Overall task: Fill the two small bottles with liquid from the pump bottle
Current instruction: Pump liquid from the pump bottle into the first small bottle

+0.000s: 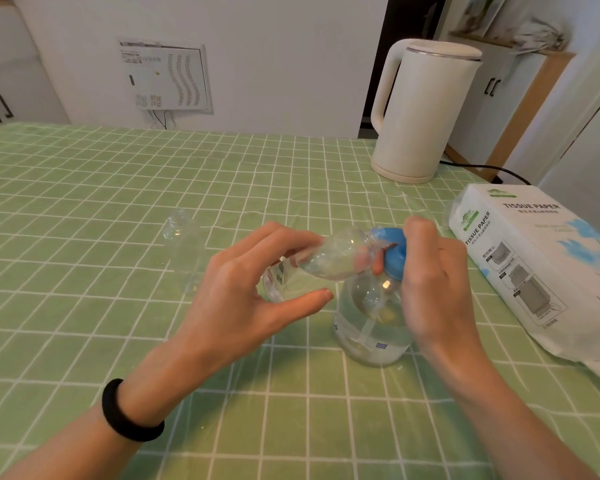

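A clear pump bottle (373, 323) with a blue pump head (394, 249) stands on the green checked tablecloth, partly filled with clear liquid. My right hand (430, 282) rests on the pump head, fingers curled over its top. My left hand (243, 292) holds a small clear bottle (329, 258) tilted on its side, its mouth against the pump's spout. A little liquid lies in that small bottle. The second small clear bottle (184, 251) stands upright and uncapped further left on the table, apart from both hands.
A white electric kettle (420, 112) stands at the back right with its black cord (482, 168) trailing right. A pack of tissue paper (534, 268) lies at the right edge. The table (84, 188) ends at the far wall.
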Demonstrator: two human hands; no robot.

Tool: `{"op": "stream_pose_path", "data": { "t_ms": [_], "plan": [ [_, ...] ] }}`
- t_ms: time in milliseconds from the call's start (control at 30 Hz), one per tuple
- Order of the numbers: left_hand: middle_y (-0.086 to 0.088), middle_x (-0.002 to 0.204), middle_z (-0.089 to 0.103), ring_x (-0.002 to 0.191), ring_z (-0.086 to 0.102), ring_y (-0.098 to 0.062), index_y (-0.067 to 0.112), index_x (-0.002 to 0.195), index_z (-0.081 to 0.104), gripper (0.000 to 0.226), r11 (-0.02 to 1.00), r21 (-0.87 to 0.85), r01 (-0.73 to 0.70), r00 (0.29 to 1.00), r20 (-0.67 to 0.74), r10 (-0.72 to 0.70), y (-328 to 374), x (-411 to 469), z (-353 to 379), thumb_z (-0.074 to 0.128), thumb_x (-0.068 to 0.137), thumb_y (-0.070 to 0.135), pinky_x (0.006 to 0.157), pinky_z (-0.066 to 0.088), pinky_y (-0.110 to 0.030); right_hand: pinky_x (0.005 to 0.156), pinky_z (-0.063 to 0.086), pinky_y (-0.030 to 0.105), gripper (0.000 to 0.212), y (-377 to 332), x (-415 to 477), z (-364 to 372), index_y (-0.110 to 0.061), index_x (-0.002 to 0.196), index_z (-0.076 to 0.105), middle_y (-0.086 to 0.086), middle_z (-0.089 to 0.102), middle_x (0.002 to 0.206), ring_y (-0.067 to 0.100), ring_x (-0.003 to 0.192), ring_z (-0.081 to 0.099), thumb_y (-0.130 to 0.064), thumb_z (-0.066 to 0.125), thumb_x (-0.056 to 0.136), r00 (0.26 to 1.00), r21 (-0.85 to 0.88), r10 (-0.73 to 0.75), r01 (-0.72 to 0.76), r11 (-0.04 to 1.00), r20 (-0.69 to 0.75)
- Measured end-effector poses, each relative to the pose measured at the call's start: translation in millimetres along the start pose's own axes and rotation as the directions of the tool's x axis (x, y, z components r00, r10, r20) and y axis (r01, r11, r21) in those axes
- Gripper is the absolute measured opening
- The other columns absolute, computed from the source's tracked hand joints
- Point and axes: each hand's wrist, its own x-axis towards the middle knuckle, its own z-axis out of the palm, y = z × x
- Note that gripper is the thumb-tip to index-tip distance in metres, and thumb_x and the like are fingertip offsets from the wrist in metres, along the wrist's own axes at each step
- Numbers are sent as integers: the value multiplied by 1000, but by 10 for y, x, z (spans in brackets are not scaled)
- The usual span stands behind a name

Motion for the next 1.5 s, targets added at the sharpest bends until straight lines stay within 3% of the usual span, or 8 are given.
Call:
{"op": "stream_pose_path", "data": {
  "t_ms": [167,433,733,833,1033,1167,1333,1500],
  "plan": [
    [4,111,73,102,69,-8,9,126,72,51,1000,-10,5,1000,0,-5,20,9,-9,81,85,38,87,53,-18,64,45,11,65,26,-2,-6,-29,45,53,-5,73,63,0,60,63,-43,31,104,1000,-11,-11,11,1000,5],
    [3,112,73,103,69,-9,10,125,72,49,1000,14,1,1000,-4,-1,14,19,-45,81,85,38,87,52,-18,57,43,8,56,16,9,-7,-22,48,54,-5,70,57,-1,55,61,-29,35,100,998,5,-55,55,998,3],
    [2,112,73,103,69,-8,10,126,72,51,1000,15,-4,1000,-9,4,24,22,-43,79,85,40,87,54,-20,71,46,10,70,59,-14,-8,-31,47,57,-6,75,65,0,66,68,-57,28,106,1000,-31,-24,25,999,12],
    [3,112,73,103,69,-8,10,126,72,51,1000,16,-8,1000,-9,8,17,22,-44,80,85,39,88,54,-19,72,48,15,68,48,-3,-4,-30,46,57,-2,75,66,2,66,68,-48,31,106,1000,-7,-9,9,1000,14],
    [1,113,73,104,69,-8,8,126,72,50,1000,16,-14,1000,3,13,-13,11,-36,81,86,38,89,52,-18,57,46,15,60,31,12,-20,7,56,54,25,71,68,4,61,67,-41,41,90,999,-10,-24,24,1000,31],
    [2,112,73,103,69,-9,10,126,71,51,1000,10,-13,1000,-1,13,-1,16,-23,81,86,39,87,53,-19,62,45,11,60,21,-1,-19,-26,46,55,-2,71,61,0,58,62,-39,35,101,1000,17,8,-8,1000,23],
    [4,112,72,103,68,-7,11,126,70,51,1000,4,-8,1000,1,8,11,12,-23,80,85,39,88,52,-17,66,46,14,66,21,-3,-8,-31,44,55,-8,70,60,-1,58,62,-45,31,105,1000,-20,3,-2,1000,23],
    [1,110,73,100,69,-10,9,123,72,50,1000,29,-10,1000,1,10,-12,0,-14,87,83,33,86,54,-21,53,44,15,53,30,18,-29,-6,51,54,21,71,65,6,56,60,-34,39,94,999,-16,-22,23,1000,31]
  ]
}}
